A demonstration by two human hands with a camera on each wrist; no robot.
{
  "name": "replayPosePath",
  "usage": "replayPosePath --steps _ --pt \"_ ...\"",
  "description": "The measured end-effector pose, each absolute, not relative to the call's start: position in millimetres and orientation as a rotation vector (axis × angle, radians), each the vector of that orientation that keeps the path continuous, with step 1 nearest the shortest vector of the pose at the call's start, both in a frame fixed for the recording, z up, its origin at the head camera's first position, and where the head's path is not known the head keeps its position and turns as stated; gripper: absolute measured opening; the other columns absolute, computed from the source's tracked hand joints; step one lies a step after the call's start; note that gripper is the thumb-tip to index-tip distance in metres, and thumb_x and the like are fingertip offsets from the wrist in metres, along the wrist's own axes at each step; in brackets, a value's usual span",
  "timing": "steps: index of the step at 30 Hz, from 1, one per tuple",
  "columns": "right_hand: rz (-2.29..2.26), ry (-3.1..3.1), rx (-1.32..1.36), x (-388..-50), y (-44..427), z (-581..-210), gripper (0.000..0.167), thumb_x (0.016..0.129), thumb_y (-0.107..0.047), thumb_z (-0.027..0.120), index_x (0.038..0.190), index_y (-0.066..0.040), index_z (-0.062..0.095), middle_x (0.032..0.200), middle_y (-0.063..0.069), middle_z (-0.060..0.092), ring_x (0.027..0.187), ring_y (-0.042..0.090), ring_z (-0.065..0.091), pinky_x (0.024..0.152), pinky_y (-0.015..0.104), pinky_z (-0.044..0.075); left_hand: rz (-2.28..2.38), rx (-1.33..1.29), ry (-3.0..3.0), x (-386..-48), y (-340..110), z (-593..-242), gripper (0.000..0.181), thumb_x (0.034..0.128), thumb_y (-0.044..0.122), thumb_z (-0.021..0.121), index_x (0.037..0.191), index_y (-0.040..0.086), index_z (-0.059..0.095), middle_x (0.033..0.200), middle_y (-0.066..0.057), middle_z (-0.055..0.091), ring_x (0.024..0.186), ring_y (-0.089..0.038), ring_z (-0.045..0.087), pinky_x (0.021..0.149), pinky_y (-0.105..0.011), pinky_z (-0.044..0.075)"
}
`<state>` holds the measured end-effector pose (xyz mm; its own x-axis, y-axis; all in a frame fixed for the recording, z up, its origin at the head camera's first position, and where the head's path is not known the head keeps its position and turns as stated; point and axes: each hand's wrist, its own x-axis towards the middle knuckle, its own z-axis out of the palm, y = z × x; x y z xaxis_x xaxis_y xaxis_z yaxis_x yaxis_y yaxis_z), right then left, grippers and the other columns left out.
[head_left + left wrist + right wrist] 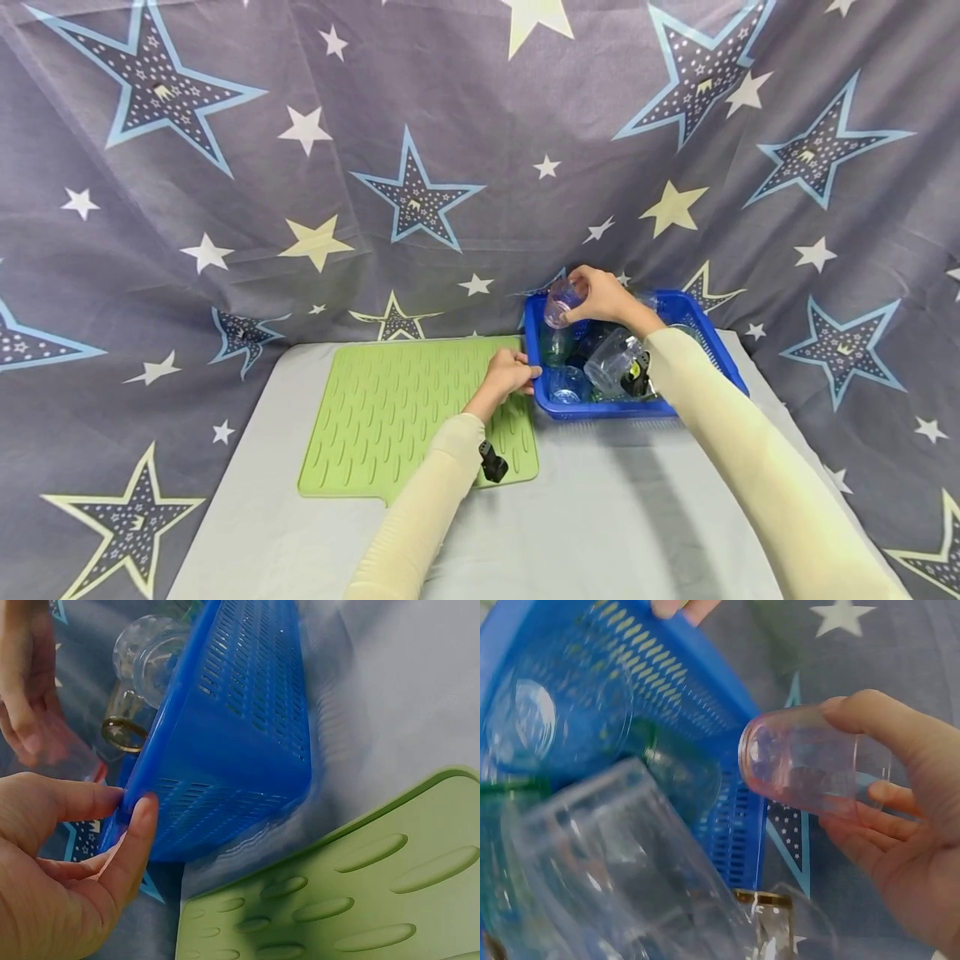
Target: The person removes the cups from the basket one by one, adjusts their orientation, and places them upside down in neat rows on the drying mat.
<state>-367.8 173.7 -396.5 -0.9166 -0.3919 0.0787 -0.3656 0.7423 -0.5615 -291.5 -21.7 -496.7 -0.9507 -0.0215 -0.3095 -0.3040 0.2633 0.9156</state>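
A blue plastic basket [622, 411] with slotted walls stands on the right of the table, loaded with several clear and tinted cups. My left hand [507, 374] pinches the basket's left rim; in the left wrist view its thumb and fingers [140, 825] close over that rim. Above the basket's back left corner, my right hand [602, 294] grips a clear pinkish cup [799, 761] by its sides, tilted. Below it in the basket lie a green-tinted cup [676, 769], a large clear cup [630, 855] on its side and a round clear cup [567, 385].
Left of the basket a green ridged drying mat [405, 417] lies flat on the white-covered table [585, 533]. A grey curtain with stars [480, 167] hangs close behind the basket and mat. An amber-rimmed glass [126, 727] is also in the basket.
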Motion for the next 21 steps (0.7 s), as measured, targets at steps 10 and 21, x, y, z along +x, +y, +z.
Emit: replayPosePath --steps 10,21 --pt "-1.647 2.582 -0.481 -354.2 187.6 -402.1 0.071 0.086 -0.014 0.081 0.144 0.006 0.045 0.135 0.030 0.057 0.120 0.038 0.061 0.100 0.031 0.054 1.778 -0.275 2.275 -290.3 -24.0 -498.2 0.033 0.0887 0.000 0.072 0.118 -0.011 0.060 0.085 -0.012 0.066 0.053 -0.010 0.059 0.067 -0.034 0.063" --pt "-2.052 2.215 -0.306 -339.1 187.9 -398.9 0.059 0.094 -0.016 0.072 0.146 -0.010 0.045 0.122 -0.004 0.065 0.099 0.001 0.065 0.071 0.019 0.044 1.759 -0.270 2.292 -289.3 -23.7 -498.0 0.036 0.0902 0.003 0.072 0.121 -0.010 0.059 0.089 -0.011 0.063 0.053 -0.009 0.059 0.075 -0.039 0.064"
